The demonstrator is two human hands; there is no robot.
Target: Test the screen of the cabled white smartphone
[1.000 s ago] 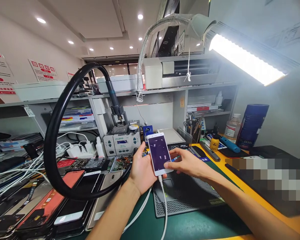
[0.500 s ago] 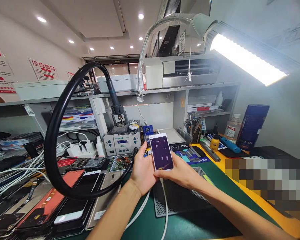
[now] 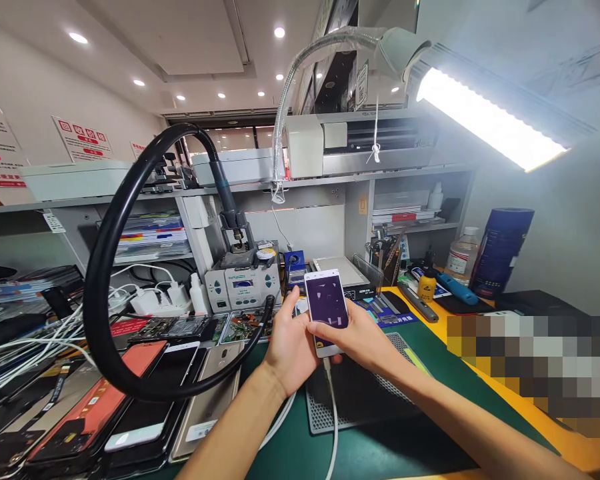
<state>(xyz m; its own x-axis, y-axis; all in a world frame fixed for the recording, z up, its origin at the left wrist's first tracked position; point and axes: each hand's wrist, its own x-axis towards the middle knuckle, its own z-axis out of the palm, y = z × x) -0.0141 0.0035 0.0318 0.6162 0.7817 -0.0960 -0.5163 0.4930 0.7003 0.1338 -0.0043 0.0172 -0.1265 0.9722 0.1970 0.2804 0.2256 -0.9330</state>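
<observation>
A white smartphone (image 3: 327, 303) with a dark purple-black screen is held upright above the bench, tilted toward me. My left hand (image 3: 294, 343) cups it from the left and below, thumb raised at its left edge and fingers mostly hidden behind. Round the right side wraps my right hand (image 3: 357, 333), its thumb lying across the lower part of the screen. A white charging cable (image 3: 332, 407) is plugged into the phone's bottom end and hangs toward me. Under the hands lies a dark pad with a grey perforated border (image 3: 325, 420).
Left of me lie several phones and phone parts, such as a white-framed phone (image 3: 153, 400). A thick black hose (image 3: 93, 287) loops from the hot-air station (image 3: 243, 287). On the right stand a yellow bottle (image 3: 427, 287) and a blue cylinder (image 3: 503, 250). A lit lamp (image 3: 495, 120) hangs overhead.
My right thumb has moved up from the phone's bottom edge onto the lower screen. The phone has shifted slightly right and tilted a little, and its bottom edge now shows lower.
</observation>
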